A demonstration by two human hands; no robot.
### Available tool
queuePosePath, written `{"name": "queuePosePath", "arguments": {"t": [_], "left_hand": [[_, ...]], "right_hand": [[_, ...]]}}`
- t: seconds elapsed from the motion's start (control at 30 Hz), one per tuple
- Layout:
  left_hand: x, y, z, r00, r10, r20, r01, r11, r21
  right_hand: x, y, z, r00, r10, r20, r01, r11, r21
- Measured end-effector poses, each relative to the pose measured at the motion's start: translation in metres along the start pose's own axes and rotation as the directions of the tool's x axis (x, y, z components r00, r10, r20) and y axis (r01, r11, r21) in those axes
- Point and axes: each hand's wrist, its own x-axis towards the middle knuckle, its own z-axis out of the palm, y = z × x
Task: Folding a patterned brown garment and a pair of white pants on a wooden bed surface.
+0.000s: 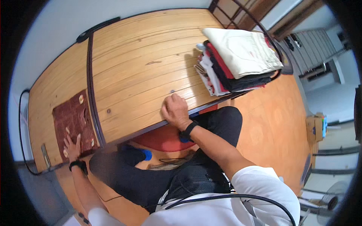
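Note:
My left hand (73, 148) rests with spread fingers on a folded maroon patterned cloth (72, 115), at the near end of a wooden slatted tabletop (135, 73). The cloth lies flat and bears several pale motifs. Near the table's front edge, my right hand (176, 109) sits on the planks with its fingers curled in, and nothing shows in it. To its right stands a stack of folded clothes (216, 70), topped by a pair of cream trousers (243, 52). Red, black and white layers show beneath.
A dark metal frame bar (91, 84) crosses the tabletop between cloth and stack. Metal rails (254, 17) rise behind the clothes. A black cable (20, 127) loops off the left end. On the tiled floor at right are a cardboard box (314, 128) and a fan (332, 202).

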Motion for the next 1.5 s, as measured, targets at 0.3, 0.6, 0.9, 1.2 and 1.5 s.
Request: {"name": "queuePosePath", "arguments": {"t": [0.3,0.6,0.9,1.2,1.5], "left_hand": [[-0.013,0.060,-0.036,0.995,-0.034,0.098,0.043,0.995,-0.085],[-0.045,0.108,-0.091,0.833,0.363,-0.418,-0.536,0.720,-0.442],[-0.177,0.213,-0.148,0.691,0.651,-0.316,-0.567,0.216,-0.795],[-0.231,0.244,-0.106,0.676,0.709,-0.203,-0.589,0.353,-0.727],[-0.251,0.246,-0.111,0.630,0.771,-0.097,-0.508,0.314,-0.802]], "right_hand": [[-0.009,0.024,-0.006,0.997,0.050,0.051,-0.056,0.991,0.119],[0.032,0.034,-0.162,0.923,0.180,-0.339,-0.027,0.911,0.410],[0.034,0.232,-0.303,0.409,0.709,-0.574,-0.576,0.688,0.441],[0.050,0.230,-0.310,0.426,0.876,-0.224,-0.566,0.452,0.690],[0.076,0.243,-0.320,0.547,0.694,-0.468,-0.726,0.672,0.147]]}}
